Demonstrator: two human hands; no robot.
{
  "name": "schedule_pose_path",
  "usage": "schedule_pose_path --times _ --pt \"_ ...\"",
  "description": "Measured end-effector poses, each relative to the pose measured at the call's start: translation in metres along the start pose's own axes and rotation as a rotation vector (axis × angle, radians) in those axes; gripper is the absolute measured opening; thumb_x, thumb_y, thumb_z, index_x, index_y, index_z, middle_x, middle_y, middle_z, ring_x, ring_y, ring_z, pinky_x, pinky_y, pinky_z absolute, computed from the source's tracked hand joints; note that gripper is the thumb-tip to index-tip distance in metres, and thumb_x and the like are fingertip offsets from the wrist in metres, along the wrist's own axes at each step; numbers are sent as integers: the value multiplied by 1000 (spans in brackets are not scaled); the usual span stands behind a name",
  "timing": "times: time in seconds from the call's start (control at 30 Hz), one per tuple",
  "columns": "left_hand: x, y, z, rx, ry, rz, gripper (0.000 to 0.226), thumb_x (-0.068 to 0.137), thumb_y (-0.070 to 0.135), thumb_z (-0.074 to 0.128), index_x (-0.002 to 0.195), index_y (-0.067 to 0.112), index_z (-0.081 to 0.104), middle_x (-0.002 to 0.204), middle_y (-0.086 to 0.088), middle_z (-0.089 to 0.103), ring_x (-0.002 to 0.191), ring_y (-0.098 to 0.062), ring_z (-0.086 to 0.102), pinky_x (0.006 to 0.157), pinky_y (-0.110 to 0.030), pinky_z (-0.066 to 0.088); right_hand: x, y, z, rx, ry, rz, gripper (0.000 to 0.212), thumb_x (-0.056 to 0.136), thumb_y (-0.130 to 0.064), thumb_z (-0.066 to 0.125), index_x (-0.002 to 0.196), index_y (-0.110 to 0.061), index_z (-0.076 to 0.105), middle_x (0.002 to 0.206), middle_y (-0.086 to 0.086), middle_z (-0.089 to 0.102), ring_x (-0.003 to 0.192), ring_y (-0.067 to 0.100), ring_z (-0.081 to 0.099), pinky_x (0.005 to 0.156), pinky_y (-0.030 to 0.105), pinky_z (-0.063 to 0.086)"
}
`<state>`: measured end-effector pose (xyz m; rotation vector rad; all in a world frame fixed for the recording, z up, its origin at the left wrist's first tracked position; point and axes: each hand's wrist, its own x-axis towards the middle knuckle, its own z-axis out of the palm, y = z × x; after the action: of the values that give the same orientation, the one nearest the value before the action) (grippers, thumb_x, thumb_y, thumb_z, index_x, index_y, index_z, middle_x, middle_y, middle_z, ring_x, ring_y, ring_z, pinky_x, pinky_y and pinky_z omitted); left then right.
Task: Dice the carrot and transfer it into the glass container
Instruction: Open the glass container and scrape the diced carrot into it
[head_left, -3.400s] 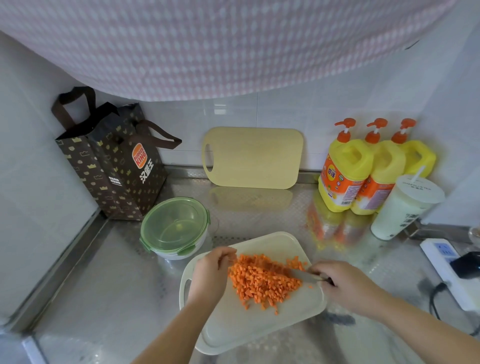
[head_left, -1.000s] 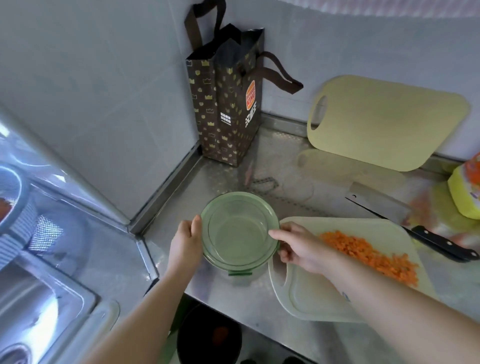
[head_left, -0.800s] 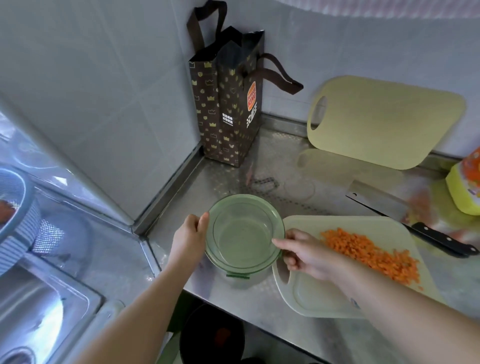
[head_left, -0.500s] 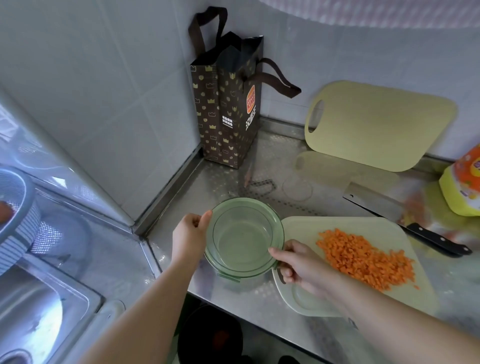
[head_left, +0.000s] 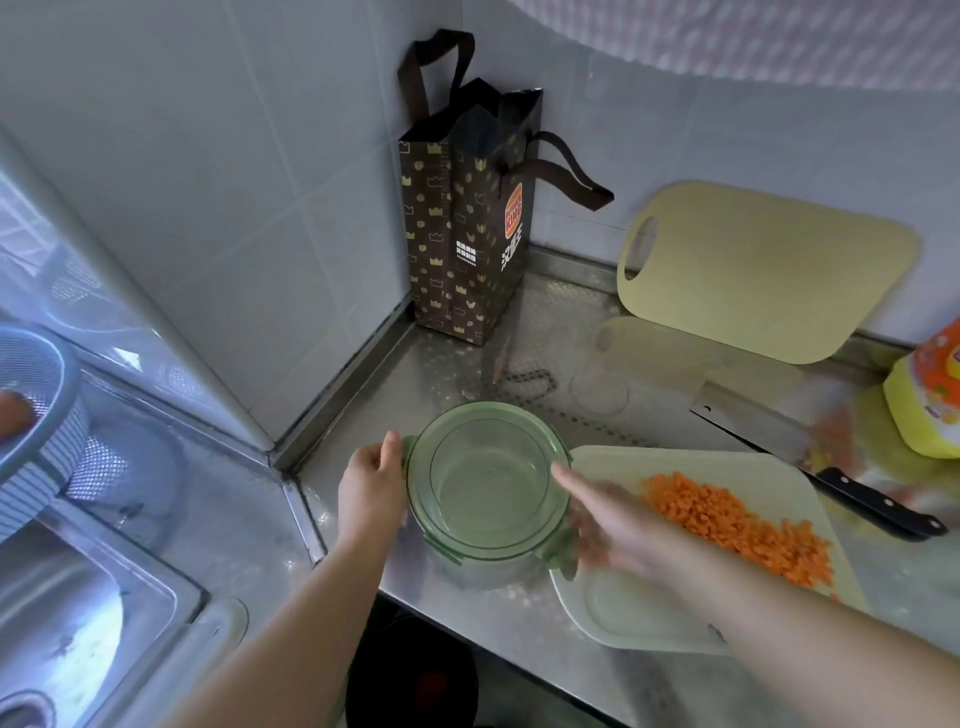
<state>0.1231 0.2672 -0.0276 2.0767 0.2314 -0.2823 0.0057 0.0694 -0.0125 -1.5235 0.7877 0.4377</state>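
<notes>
One round glass container (head_left: 483, 564), capped by a translucent green plastic lid (head_left: 488, 478), stands on the dimpled steel counter (head_left: 467, 364), just left of the pale board (head_left: 623, 613) heaped with diced carrot (head_left: 737, 519). The left hand (head_left: 370, 488) curls around the container's left rim. The blurred right hand (head_left: 613, 525) lays straight fingers against the right rim. One cleaver (head_left: 753, 415) lies far right.

Glass container (head_left: 480, 570) on table (head_left: 447, 364), green lid (head_left: 488, 480) on. Left hand (head_left: 371, 491) holds its left side, thumb at rim. Right hand (head_left: 613, 525), blurred, fingers straight at lid's right edge. Diced carrot (head_left: 737, 525) piled on cutting board (head_left: 649, 616) alongside.
</notes>
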Motion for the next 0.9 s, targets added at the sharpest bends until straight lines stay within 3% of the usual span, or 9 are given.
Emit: schedule_pose_path --times 0.07,0.1,0.17,0.27,0.47,0.6,0.7,0.83,0.9 --pt "-17 -17 4 11 13 -5 56 98 47 37 97 -5 58 64 0 50 58 -16 45 53 -27 32 13 -18 -10 -306 179 -231 55 93 -57 42 60 -13 42 57 7 42 53 19 44 59 31 33" --pt "-26 -24 7 5 11 -19 60 97 48 37 102 -9 55 62 2 45 55 -15 41 52 -28 30 19 -28 -10 -412 206 -331 54 97 -51 36 57 -16 31 54 3 31 51 17 35 57 31 27" --pt "-38 -29 16 -22 -4 -83 60 96 52 37 105 -5 53 63 3 43 56 -13 41 51 -29 29 32 -40 -4 -549 211 -426 50 101 -43 31 59 -16 28 53 0 25 51 18 29 56 32 22" --pt "-41 -24 19 -21 3 -100 50 94 56 37 90 7 46 64 1 48 59 -15 47 52 -30 30 43 -38 3 -683 268 -334 40 101 -43 32 80 -10 41 64 1 38 61 20 39 57 34 28" --pt "-4 -12 2 54 -24 9 40 92 54 46 92 14 53 78 1 59 75 -19 55 62 -32 39 28 -5 19 -270 246 -349 31 97 -44 44 97 -13 44 72 -3 45 62 8 45 56 23 31" --pt "10 -7 0 197 -80 113 39 90 52 52 85 13 55 73 -2 59 65 -19 53 60 -29 41 21 20 33 -27 287 -372 26 97 -38 48 111 -16 47 65 -8 46 46 0 49 45 12 34" --pt "18 0 -3 335 -149 207 38 91 51 50 86 14 53 70 -2 57 58 -17 51 50 -26 39 14 29 42 108 359 -405 21 95 -34 54 112 -22 51 73 -6 58 51 -2 55 46 9 38" --pt "27 1 -6 535 -189 332 35 92 57 44 92 23 50 70 3 58 61 -16 58 56 -28 47 6 36 40 81 414 -432 26 88 -37 64 110 -28 57 65 -5 55 47 3 49 50 15 36" --pt "29 1 -6 582 -192 362 34 92 58 41 93 25 49 67 4 58 57 -16 60 53 -27 46 10 30 27 -101 387 -400 32 86 -44 64 111 -25 57 74 -7 62 59 1 55 57 19 40"
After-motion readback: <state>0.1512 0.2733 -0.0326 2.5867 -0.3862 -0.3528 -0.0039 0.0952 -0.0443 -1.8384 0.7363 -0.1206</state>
